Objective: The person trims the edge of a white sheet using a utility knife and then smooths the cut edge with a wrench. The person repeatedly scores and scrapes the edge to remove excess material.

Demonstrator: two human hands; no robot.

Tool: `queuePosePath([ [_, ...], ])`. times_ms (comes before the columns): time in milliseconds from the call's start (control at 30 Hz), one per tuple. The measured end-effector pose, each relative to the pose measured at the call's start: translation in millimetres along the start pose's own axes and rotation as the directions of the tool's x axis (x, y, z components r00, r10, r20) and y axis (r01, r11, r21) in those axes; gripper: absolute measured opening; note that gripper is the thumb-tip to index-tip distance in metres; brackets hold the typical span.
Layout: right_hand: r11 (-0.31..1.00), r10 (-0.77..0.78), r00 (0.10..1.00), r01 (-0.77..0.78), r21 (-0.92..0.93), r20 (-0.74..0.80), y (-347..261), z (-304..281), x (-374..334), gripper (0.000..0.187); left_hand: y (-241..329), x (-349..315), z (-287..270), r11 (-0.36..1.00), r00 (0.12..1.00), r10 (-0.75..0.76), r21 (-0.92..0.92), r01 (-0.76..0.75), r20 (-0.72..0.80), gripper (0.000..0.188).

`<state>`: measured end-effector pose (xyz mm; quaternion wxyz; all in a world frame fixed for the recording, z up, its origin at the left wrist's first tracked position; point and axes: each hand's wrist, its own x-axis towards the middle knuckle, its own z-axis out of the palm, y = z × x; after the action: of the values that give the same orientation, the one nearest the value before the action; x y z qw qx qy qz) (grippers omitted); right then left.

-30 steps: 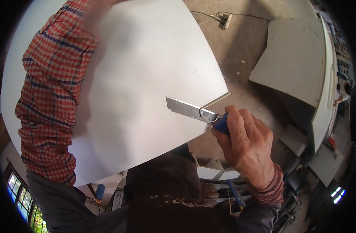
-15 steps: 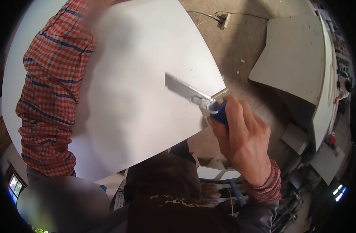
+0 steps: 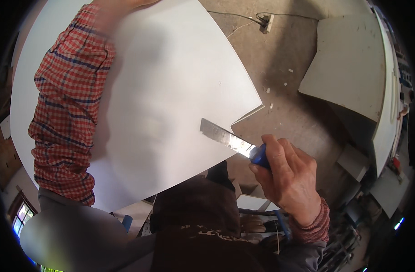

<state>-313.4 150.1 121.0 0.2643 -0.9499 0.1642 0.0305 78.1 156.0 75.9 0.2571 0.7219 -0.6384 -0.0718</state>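
A large white board (image 3: pixel 180 99) spreads in front of me, with a notch cut into its right corner. My right hand (image 3: pixel 289 177) is wrapped round the blue handle of a chisel (image 3: pixel 223 137). Its flat metal blade points up and left, over the board just below the notch; whether it touches the surface I cannot tell. My left arm, in a red checked sleeve, reaches forward across the board's left part. Of my left hand (image 3: pixel 135 3) only a sliver shows at the top edge, its fingers out of the picture.
On the floor beyond the board lies a power strip (image 3: pixel 267 23) with cables, near small white scraps. A pale panel (image 3: pixel 348 63) stands at the right, with more boards beyond it. A blurred rounded dark shape (image 3: pixel 76 238) covers the lower left.
My right hand and the chisel have moved down and slightly right, leaving the notch more visible. My left arm still lies over the board; the whole view has shifted a little.
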Motion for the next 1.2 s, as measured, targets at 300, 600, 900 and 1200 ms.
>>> queuePosePath([
  [300,0.999,0.027,0.999,-0.028,-0.029,-0.046,-1,10,6,0.053,2,0,3,1.000,1.000,-0.002,-0.012,0.002,-0.009,0.060],
  [600,0.989,0.079,0.993,-0.090,-0.120,-0.091,-13,11,14,0.049,-5,-1,7,0.996,0.995,0.086,0.034,-0.084,-0.053,0.055],
  [900,0.983,0.108,0.986,-0.124,-0.133,-0.123,-15,13,6,0.049,2,-3,5,1.000,0.999,0.020,-0.022,-0.021,-0.035,0.056],
  [1200,0.973,0.147,0.976,-0.172,-0.155,-0.158,-17,15,17,0.047,2,1,-1,0.999,0.999,0.037,-0.015,-0.037,0.015,0.056],
])
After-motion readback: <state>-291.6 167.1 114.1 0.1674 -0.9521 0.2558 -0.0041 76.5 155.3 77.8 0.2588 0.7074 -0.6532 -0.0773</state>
